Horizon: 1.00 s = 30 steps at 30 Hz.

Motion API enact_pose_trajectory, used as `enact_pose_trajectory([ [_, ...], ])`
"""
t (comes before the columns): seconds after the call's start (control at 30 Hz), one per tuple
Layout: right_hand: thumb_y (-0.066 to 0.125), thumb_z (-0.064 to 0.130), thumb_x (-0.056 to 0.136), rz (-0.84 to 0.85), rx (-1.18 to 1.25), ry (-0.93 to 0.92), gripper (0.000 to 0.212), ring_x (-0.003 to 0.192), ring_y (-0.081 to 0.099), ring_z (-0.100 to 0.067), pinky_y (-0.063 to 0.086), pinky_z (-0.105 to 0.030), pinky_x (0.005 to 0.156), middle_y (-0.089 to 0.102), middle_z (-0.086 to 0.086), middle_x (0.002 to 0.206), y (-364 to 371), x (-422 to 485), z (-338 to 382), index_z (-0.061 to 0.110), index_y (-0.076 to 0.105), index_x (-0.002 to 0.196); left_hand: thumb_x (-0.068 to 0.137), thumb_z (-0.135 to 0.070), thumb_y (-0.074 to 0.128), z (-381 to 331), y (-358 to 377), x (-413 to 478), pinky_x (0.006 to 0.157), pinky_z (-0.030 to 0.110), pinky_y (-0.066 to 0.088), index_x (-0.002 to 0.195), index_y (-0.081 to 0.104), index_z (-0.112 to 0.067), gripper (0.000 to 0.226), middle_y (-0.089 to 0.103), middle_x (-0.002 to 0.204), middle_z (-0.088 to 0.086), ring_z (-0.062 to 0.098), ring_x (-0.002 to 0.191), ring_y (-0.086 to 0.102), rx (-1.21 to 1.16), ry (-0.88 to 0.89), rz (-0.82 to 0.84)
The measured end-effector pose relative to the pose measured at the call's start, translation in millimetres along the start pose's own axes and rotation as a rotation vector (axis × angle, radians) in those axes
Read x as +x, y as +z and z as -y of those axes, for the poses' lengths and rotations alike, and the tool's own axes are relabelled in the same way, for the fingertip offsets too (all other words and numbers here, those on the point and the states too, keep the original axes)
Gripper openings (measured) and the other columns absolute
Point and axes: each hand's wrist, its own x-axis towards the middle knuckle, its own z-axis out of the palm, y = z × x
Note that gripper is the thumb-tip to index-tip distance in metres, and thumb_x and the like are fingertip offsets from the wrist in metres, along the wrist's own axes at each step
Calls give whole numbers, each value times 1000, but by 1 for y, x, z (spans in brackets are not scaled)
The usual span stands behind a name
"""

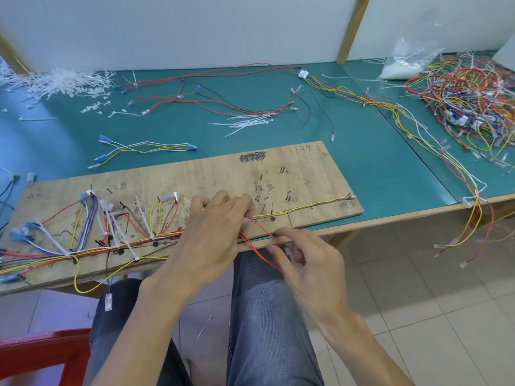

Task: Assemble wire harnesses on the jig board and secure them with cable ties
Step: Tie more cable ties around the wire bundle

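The tabletop (362, 151) carries a green mat and extends beyond both hands. The wooden jig board (301, 176) lies along its near edge, directly under the left hand and reaching well to either side of it. A tangled pile of wires (468, 101) sits far to the right of the right hand, at the back of the tabletop. A heap of white offcuts (61, 79) lies far beyond and to the left of the left hand.

The harness (92, 246) is laid out on the board left of the left hand, its branches fanning up to blue and white connectors and bound at several points with white ties.

The left hand (214, 232) rests on the board with fingers curled, pinching the harness at its right end. The right hand (306, 263) is just off the board's near edge, right of the left hand, fingers narrowly curled around the red wires (259, 246), which run between the two hands.

A bundle of loose cable ties (245, 123) lies on the mat beyond both hands. A single yellow wire (306, 206) runs from the left fingertips rightward across the board to a peg.
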Motion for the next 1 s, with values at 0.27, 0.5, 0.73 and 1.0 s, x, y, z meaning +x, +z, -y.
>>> enact_pose_trajectory([
  [0.27,78,27,95,143,34,-9,4,94,60,-13,52,-41,79,68,21,92,-38,26,-10,30,78,97,102,-21,55,-3,11,-3,83,43,41,95,56,-27,10,58,100,-12,20,95,57,134,53,-159],
  [0.5,69,26,100,339,-300,-22,9,91,55,-13,52,-38,70,62,13,92,-66,42,-13,34,73,99,102,-16,53,-2,20,-1,75,41,40,93,55,-25,13,60,91,-11,23,87,56,143,-18,-293],
  [0.73,79,23,95,241,505,512,6,56,49,-17,38,-27,48,66,-1,73,-77,62,-18,27,83,97,94,-12,73,-4,43,-4,85,40,45,105,72,-20,14,71,109,-6,24,100,63,199,124,-324],
  [1.0,84,13,87,313,771,794,12,48,42,-9,26,-18,35,67,-7,76,-79,103,-18,7,80,96,109,-20,45,-13,70,-24,118,45,39,155,42,-2,49,46,158,15,29,146,44,166,139,-254],
])
